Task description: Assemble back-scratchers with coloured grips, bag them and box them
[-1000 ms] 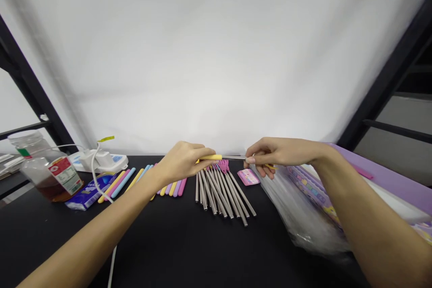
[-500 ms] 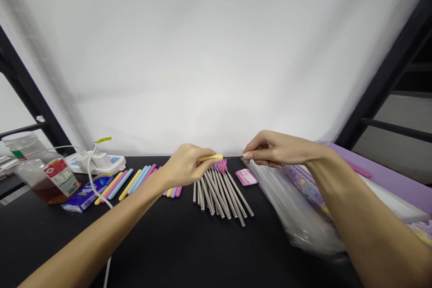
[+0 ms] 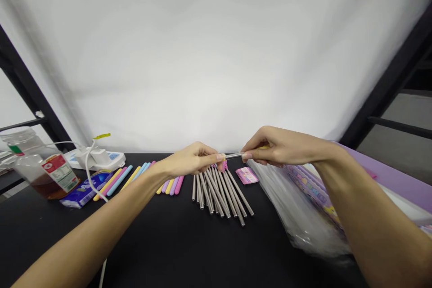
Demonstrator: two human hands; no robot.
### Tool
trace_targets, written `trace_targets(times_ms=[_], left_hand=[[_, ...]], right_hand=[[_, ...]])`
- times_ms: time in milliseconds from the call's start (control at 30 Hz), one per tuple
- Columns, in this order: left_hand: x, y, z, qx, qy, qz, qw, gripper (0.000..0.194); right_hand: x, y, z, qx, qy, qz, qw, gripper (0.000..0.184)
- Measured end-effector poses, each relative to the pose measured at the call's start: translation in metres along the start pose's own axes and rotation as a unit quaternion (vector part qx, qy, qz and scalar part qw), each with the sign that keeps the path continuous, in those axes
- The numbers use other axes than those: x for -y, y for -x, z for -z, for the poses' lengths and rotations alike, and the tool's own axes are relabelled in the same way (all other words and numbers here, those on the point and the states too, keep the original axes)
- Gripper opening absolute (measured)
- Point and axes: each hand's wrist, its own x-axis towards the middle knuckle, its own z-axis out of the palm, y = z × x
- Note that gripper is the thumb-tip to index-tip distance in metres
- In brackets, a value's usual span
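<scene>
Clamping a metal rod (image 3: 235,155) at mid-frame, the left hand (image 3: 194,159) and right hand (image 3: 277,145) are pinching narrowly. Uneven pressure could be sending it slipping.

No word or number can be read. A red and white label (image 3: 60,173) is borne by the jar (image 3: 33,172), with a round emblem on the red and small print on the white. Pale lettering is carried by the blue packet (image 3: 81,192). Letters seem to be printed on the purple packaging (image 3: 311,186), too blurred to be made out.
</scene>
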Motion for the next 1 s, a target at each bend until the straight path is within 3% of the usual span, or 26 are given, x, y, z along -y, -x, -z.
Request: trace_targets(times_ms=[133,267,367,500,567,667,767,867,933,1000], left_hand=[[0.008,0.000,-0.002,-0.106,-0.177,-0.083,0.975,0.038],[0.020,0.001,0.006,-0.160,-0.373,-0.185,0.895,0.031],[0.028,0.001,0.012,-0.187,-0.421,-0.214,0.861,0.031],[0.029,0.001,0.008,-0.208,-0.416,-0.184,0.866,0.030],[0.025,0.000,0.002,-0.195,-0.383,-0.170,0.887,0.034],[0.016,-0.002,-0.008,-0.157,-0.319,-0.156,0.921,0.042],[0.010,-0.003,-0.015,-0.131,-0.317,-0.159,0.926,0.043],[0.012,-0.004,-0.015,-0.138,-0.352,-0.158,0.912,0.042],[0.015,-0.004,-0.013,-0.144,-0.359,-0.148,0.910,0.043],[0.017,-0.003,-0.012,-0.146,-0.355,-0.143,0.912,0.046]], right_hand=[[-0.006,-0.005,0.000,0.009,-0.015,-0.017,1.000,0.030],[-0.013,-0.005,0.000,0.024,-0.056,-0.018,0.998,0.033],[-0.021,-0.002,0.001,-0.031,-0.106,-0.019,0.994,0.040],[-0.032,-0.002,0.003,-0.152,-0.162,-0.004,0.975,0.039],[-0.032,-0.006,0.003,-0.249,-0.211,0.019,0.945,0.031],[-0.019,-0.014,-0.001,-0.348,-0.356,0.061,0.865,0.022],[0.001,-0.019,-0.006,-0.337,-0.507,0.082,0.789,0.014],[0.016,-0.021,-0.010,-0.301,-0.607,0.065,0.733,0.009],[0.018,-0.024,-0.013,-0.310,-0.626,0.041,0.714,0.019],[0.015,-0.028,-0.016,-0.352,-0.602,0.007,0.717,0.038]])
